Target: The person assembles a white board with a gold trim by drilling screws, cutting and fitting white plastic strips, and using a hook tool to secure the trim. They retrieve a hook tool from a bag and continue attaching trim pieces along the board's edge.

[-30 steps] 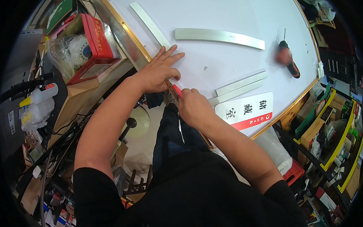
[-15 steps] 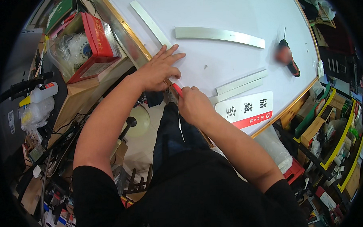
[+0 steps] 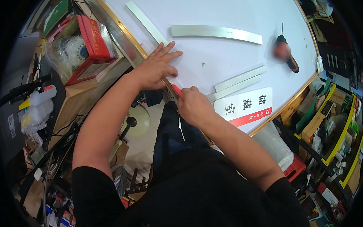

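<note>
My left hand [image 3: 156, 67] lies at the table's near left corner, fingers spread and pressed down. Its fingertips touch the near end of a straight silver metal strip [image 3: 143, 21]. Closed around a red-handled tool [image 3: 177, 91], my right hand [image 3: 195, 106] is at the table's near edge, just right of the left hand. The tool's narrow brownish end points toward the left thumb; its exact kind is unclear. Farther in on the white tabletop [image 3: 214, 10] lies a wider silver strip [image 3: 216, 33].
Two thinner strips [image 3: 239, 79] lie beside a white and red sign plate [image 3: 245, 105]. A black and red power screwdriver [image 3: 285, 54] rests at the right. On the left stands a red box [image 3: 95, 44] with bagged parts. Cluttered shelves [image 3: 330, 128] are at the right.
The whole view has shifted slightly, with the table things a little further left and up. Both hands keep nearly the same pose, and the red-handled tool stays in the right hand.
</note>
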`<state>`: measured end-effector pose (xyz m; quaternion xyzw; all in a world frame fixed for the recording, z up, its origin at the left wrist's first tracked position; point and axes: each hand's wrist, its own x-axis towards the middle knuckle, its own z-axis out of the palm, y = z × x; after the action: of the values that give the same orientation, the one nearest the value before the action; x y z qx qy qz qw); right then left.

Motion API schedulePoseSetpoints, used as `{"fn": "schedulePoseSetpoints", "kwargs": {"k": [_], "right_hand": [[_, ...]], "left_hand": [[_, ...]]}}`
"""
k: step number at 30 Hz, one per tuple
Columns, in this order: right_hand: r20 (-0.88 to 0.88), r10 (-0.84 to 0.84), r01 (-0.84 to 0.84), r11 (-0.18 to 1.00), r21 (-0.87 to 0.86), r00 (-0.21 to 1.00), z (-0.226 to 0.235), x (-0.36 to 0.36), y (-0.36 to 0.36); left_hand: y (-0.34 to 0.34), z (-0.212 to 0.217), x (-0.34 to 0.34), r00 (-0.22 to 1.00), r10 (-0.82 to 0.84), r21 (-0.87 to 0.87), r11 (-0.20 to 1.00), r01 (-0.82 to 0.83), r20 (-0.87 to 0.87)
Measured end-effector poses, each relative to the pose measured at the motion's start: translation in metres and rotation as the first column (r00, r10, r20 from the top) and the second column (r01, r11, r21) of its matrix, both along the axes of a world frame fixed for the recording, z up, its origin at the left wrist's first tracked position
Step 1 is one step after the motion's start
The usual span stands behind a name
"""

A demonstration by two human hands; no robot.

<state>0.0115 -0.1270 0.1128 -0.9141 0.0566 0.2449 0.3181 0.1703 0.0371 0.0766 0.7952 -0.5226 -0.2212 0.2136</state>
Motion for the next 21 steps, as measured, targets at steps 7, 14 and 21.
{"fn": "schedulePoseSetpoints", "kwargs": {"k": [7,14,21], "right_hand": [[-0.034,-0.032,0.033,0.999,0.014,0.999,0.003,-0.011,-0.004],[-0.018,-0.027,0.028,0.998,0.049,0.999,0.006,-0.017,-0.01],[0.021,-0.117,0.113,0.986,0.126,0.993,0.003,-0.018,-0.018]], "left_hand": [[-0.002,0.004,0.0,1.0,-0.011,0.038,0.999,0.011,0.021],[-0.004,0.009,0.0,1.0,-0.006,0.075,0.997,0.005,0.01],[-0.005,0.009,-0.002,1.0,0.01,0.054,0.998,-0.01,0.001]]}}
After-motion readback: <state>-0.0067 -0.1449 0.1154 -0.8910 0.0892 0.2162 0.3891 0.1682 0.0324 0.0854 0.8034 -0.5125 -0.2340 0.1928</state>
